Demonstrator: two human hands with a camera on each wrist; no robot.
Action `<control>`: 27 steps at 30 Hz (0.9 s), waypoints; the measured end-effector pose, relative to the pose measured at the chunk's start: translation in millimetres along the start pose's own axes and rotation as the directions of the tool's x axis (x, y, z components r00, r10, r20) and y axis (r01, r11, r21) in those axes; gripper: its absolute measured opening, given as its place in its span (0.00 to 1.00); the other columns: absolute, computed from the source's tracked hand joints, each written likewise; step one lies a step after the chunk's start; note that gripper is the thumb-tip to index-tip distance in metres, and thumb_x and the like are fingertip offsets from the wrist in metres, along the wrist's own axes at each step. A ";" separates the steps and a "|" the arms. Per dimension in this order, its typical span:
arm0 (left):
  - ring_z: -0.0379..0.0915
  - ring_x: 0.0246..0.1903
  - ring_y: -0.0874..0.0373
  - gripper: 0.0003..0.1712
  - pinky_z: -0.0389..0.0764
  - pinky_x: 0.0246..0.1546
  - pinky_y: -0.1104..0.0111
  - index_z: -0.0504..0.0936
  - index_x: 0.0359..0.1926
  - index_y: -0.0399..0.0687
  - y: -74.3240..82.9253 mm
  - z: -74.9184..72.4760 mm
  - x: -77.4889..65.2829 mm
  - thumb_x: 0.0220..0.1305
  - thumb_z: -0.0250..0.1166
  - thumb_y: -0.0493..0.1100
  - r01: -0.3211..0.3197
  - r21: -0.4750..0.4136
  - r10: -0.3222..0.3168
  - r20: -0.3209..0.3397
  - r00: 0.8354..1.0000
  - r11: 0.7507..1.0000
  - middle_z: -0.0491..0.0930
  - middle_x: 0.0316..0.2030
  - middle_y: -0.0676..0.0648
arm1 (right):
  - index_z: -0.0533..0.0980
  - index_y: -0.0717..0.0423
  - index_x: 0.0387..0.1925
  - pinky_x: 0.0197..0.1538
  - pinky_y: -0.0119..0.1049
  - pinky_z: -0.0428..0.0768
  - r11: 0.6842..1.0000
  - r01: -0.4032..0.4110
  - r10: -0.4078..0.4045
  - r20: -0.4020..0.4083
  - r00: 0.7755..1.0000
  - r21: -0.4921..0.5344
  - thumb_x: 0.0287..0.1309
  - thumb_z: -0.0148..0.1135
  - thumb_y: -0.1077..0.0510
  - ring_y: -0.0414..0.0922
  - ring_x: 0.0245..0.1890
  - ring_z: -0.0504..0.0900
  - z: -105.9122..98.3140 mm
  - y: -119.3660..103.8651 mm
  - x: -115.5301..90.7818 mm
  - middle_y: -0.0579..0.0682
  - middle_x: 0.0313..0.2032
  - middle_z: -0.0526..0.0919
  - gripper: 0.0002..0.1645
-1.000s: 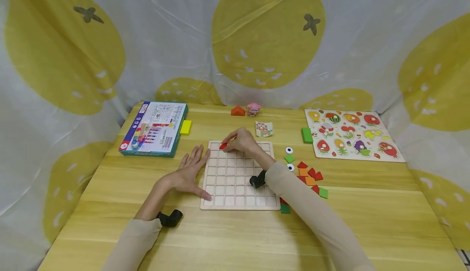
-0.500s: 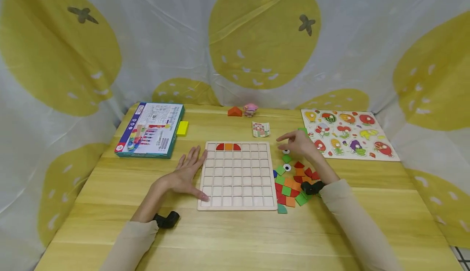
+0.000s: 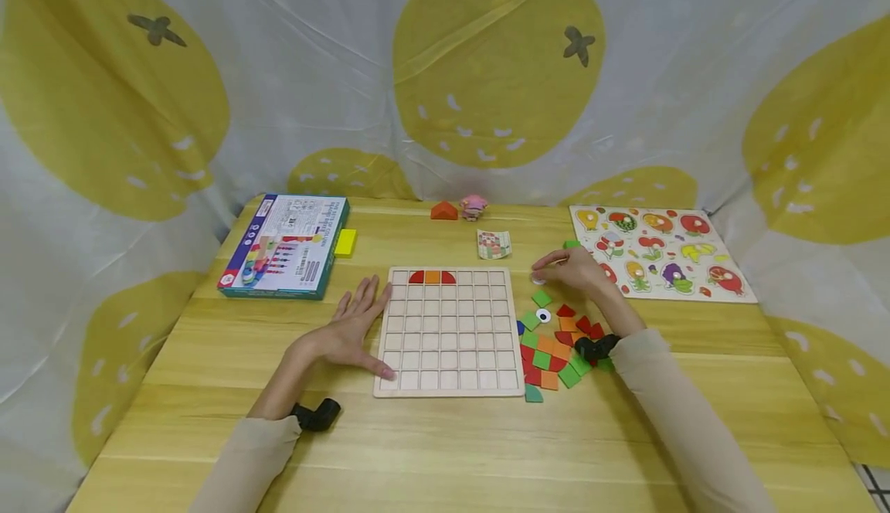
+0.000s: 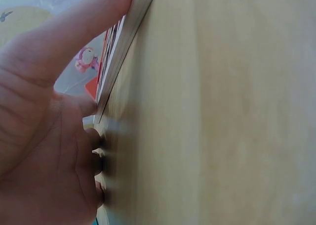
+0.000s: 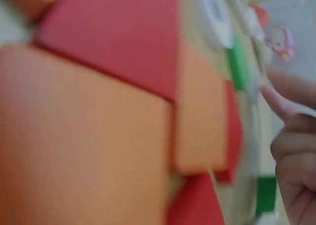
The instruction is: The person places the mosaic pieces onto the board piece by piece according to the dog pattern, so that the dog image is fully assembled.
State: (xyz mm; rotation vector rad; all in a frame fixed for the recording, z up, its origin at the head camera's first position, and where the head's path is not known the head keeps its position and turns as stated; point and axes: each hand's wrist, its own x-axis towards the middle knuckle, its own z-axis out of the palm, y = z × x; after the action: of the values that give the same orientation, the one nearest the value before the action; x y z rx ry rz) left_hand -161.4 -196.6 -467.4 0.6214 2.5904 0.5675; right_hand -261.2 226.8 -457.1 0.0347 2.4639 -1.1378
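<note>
A wooden grid board [image 3: 439, 335] lies in the middle of the table, with two red quarter-round tiles [image 3: 416, 277] and an orange square tile [image 3: 433, 277] between them in its far row. My left hand [image 3: 351, 335] rests spread at the board's left side, thumb on its near left corner; in the left wrist view the thumb [image 4: 94, 22] lies along the board's edge. To the right of the board, my right hand [image 3: 573, 272] pinches a white eye disc [image 3: 538, 280] by its edge. Most of that disc is hidden under the fingertips.
Several red, orange and green tiles [image 3: 545, 346] lie right of the board, with another eye disc [image 3: 544, 315]. Farther back are a pattern card [image 3: 494, 244], a pink figurine [image 3: 473, 206], an orange wedge block [image 3: 444, 210], a boxed game [image 3: 285, 246] and a fruit puzzle [image 3: 664, 254].
My right hand has let go of a red quarter-round tile in the far row and moved right to the eye disc. The left hand stays at the board's edge.
</note>
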 end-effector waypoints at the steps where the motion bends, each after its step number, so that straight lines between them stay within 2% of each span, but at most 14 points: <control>1: 0.15 0.75 0.39 0.83 0.27 0.72 0.41 0.31 0.76 0.47 0.2 0.0 0.4 0.34 0.74 0.73 0.000 -0.001 0.000 0.001 1.000 1.000 0.20 0.75 0.36 | 0.83 0.51 0.46 0.48 0.38 0.69 1.000 0.015 -0.015 0.014 1.000 0.001 0.55 0.70 0.49 0.48 0.46 0.72 -2.1 0.0 0.0 0.54 0.50 0.78 0.18; 4: 0.14 0.75 0.40 0.83 0.27 0.72 0.41 0.30 0.76 0.47 0.0 0.2 0.9 0.34 0.74 0.73 0.000 -0.004 0.000 0.001 1.000 1.000 0.20 0.75 0.36 | 0.83 0.51 0.48 0.40 0.34 0.68 0.998 0.054 -0.053 0.055 0.997 -0.016 0.54 0.71 0.54 0.44 0.36 0.67 -7.2 1.0 0.4 0.51 0.38 0.80 0.18; 6: 0.14 0.75 0.40 0.83 0.26 0.72 0.41 0.30 0.76 0.47 0.1 -0.2 1.0 0.34 0.74 0.73 0.002 -0.004 -0.002 0.001 1.000 1.000 0.20 0.75 0.36 | 0.84 0.52 0.46 0.34 0.33 0.64 0.997 0.075 -0.073 0.071 0.995 -0.027 0.53 0.71 0.55 0.44 0.29 0.62 -8.1 1.6 2.1 0.48 0.26 0.76 0.17; 9: 0.14 0.75 0.40 0.83 0.26 0.72 0.41 0.30 0.76 0.48 -0.3 -1.0 0.9 0.33 0.74 0.73 0.002 -0.001 -0.002 0.000 1.000 1.000 0.20 0.75 0.37 | 0.85 0.51 0.43 0.31 0.34 0.61 0.993 0.097 -0.094 0.049 0.994 -0.072 0.52 0.72 0.52 0.44 0.25 0.59 -6.6 2.2 5.0 0.44 0.20 0.71 0.16; 11: 0.14 0.75 0.40 0.83 0.27 0.73 0.41 0.30 0.76 0.48 -0.3 -1.6 1.1 0.34 0.74 0.73 0.001 0.002 -0.001 0.001 1.000 1.000 0.20 0.75 0.37 | 0.85 0.52 0.40 0.31 0.34 0.63 0.989 0.107 -0.106 0.017 0.994 -0.104 0.50 0.73 0.49 0.44 0.24 0.63 -5.2 2.3 6.2 0.47 0.22 0.74 0.16; 14: 0.15 0.75 0.40 0.83 0.27 0.73 0.42 0.30 0.76 0.48 -0.3 -2.2 1.1 0.33 0.74 0.73 0.004 0.002 -0.004 0.004 1.000 1.000 0.20 0.75 0.37 | 0.84 0.52 0.39 0.33 0.34 0.66 0.986 0.114 -0.115 -0.003 0.993 -0.124 0.50 0.73 0.48 0.44 0.27 0.67 -4.9 2.6 6.6 0.48 0.32 0.79 0.17; 17: 0.14 0.75 0.40 0.83 0.26 0.73 0.42 0.31 0.76 0.48 -0.3 -2.3 1.1 0.33 0.74 0.73 0.006 -0.002 -0.006 0.008 1.000 1.000 0.20 0.75 0.37 | 0.84 0.52 0.41 0.29 0.33 0.64 0.992 0.103 -0.101 0.034 0.994 -0.071 0.51 0.73 0.52 0.43 0.23 0.63 -7.0 3.5 5.8 0.46 0.24 0.73 0.15; 19: 0.14 0.75 0.40 0.83 0.26 0.73 0.42 0.31 0.76 0.48 -0.2 -2.2 1.0 0.33 0.75 0.73 0.006 -0.007 -0.006 0.011 1.000 1.000 0.20 0.75 0.37 | 0.84 0.52 0.44 0.27 0.33 0.61 0.994 0.098 -0.095 0.070 0.993 -0.042 0.53 0.71 0.56 0.41 0.19 0.58 -8.6 4.5 5.7 0.41 0.19 0.65 0.15; 21: 0.14 0.75 0.40 0.82 0.26 0.73 0.42 0.31 0.76 0.48 -0.2 -2.0 0.9 0.34 0.75 0.73 0.007 -0.007 -0.006 0.011 1.000 1.000 0.20 0.75 0.37 | 0.84 0.52 0.44 0.25 0.33 0.59 0.995 0.094 -0.092 0.083 0.992 -0.032 0.52 0.71 0.57 0.41 0.16 0.55 -8.6 5.2 6.1 0.41 0.12 0.60 0.15; 24: 0.14 0.75 0.40 0.83 0.26 0.73 0.42 0.31 0.76 0.48 0.3 -2.0 0.6 0.34 0.75 0.73 0.009 -0.005 -0.009 0.012 1.000 1.000 0.20 0.75 0.37 | 0.84 0.52 0.43 0.28 0.34 0.62 0.992 0.110 -0.105 0.070 0.992 -0.067 0.51 0.73 0.53 0.42 0.19 0.59 -7.2 5.6 7.0 0.43 0.17 0.67 0.17; 27: 0.15 0.75 0.39 0.82 0.27 0.72 0.41 0.31 0.76 0.47 0.3 -1.6 0.7 0.34 0.75 0.73 0.005 -0.006 -0.005 0.007 1.000 1.000 0.20 0.75 0.36 | 0.84 0.51 0.42 0.33 0.34 0.66 0.992 0.094 -0.090 0.045 0.995 -0.086 0.48 0.75 0.51 0.43 0.25 0.65 -6.3 5.8 6.7 0.47 0.30 0.75 0.18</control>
State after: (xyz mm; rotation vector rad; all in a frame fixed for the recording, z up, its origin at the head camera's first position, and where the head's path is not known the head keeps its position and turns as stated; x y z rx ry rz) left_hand -162.6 -196.5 -466.2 0.6140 2.5820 0.5705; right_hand -268.5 234.2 -460.3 -0.1278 2.4987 -1.0555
